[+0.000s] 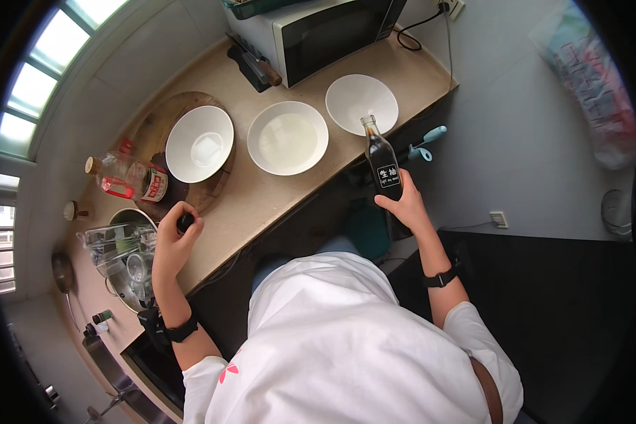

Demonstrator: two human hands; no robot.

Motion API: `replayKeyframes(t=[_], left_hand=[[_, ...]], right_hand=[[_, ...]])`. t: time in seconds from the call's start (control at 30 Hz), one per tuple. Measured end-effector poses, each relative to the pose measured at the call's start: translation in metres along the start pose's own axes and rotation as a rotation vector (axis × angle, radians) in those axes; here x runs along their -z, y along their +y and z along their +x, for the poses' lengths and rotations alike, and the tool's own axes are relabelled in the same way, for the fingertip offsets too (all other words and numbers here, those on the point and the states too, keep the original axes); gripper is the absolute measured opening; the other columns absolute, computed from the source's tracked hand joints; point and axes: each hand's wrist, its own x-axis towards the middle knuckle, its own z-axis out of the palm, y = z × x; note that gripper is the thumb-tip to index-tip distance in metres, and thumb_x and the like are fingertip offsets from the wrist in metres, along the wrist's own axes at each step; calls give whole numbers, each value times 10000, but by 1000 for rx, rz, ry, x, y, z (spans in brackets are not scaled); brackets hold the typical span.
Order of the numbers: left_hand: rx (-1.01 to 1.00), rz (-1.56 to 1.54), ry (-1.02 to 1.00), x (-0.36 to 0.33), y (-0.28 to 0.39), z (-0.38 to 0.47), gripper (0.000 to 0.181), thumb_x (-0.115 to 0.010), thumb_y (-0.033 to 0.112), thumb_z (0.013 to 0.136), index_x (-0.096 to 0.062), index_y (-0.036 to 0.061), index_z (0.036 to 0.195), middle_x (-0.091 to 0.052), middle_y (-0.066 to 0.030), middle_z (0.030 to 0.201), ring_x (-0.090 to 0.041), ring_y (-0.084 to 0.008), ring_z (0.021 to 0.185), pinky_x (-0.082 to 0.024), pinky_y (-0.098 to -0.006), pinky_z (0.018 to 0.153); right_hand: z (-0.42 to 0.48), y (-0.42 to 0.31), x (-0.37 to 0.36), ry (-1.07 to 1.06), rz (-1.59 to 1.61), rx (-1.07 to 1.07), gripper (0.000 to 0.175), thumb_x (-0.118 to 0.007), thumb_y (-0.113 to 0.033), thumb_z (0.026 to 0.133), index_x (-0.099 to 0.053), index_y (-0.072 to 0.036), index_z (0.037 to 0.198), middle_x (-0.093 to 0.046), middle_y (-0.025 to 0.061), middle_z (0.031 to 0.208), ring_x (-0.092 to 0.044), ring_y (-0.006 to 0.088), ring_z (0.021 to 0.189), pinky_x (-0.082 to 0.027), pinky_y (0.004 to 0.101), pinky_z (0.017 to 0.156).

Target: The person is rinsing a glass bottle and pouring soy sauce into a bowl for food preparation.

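My right hand grips a glass bottle of dark soy sauce, its uncapped mouth over the near edge of the right white bowl. That bowl shows no dark liquid. My left hand holds a small black bottle cap between thumb and fingers, above the counter's edge. In the middle, a white bowl holds a pale, cloudy liquid. The left white bowl rests on a round wooden board and has something whitish or clear at its bottom, which I cannot make out.
A microwave stands at the back, a knife beside it. Bottles with a red handle and a labelled jar are at the left, near a metal pot filled with clear containers. Light-blue-handled tools hang past the counter.
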Motion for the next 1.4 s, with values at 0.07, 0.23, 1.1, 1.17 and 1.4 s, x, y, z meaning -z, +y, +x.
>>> replayKeyframes(t=[0.07,0.23,1.1,1.17,1.4], left_hand=[[21,-23,16,0,-6,-6,108,-579,71,794,-479,32,793,-413,35,642,-373,-36,582,-292,-196,496],[37,-68,99,2,-21,-19,107,-576,68,796,-474,36,793,-405,44,656,-370,-29,590,-286,-190,507],[62,-168,178,9,-45,-40,83,-563,63,810,-485,34,809,-426,44,666,-385,-26,587,-286,-182,504],[58,-165,183,9,-46,-40,84,-562,64,811,-484,34,810,-425,45,665,-383,-25,586,-284,-182,502],[58,-165,179,11,-47,-40,86,-564,76,817,-483,46,813,-419,52,654,-373,-23,571,-274,-179,495]], right_hand=[[6,2,3,-17,-6,-36,720,-764,-261,630,-410,-20,1208,-595,173,1064,-588,300,990,-447,365,864],[17,1,11,-63,-24,-139,649,-760,-285,626,-480,-8,1142,-606,153,1032,-594,266,966,-445,350,859],[41,-10,36,-180,-116,-232,548,-747,-289,653,-523,10,1054,-606,123,973,-576,208,902,-443,317,822],[42,-9,37,-179,-128,-226,549,-747,-293,653,-525,13,1050,-606,124,974,-576,207,902,-442,316,825],[48,-5,39,-187,-141,-224,599,-750,-316,648,-515,23,1082,-604,140,999,-578,227,931,-435,321,849]])
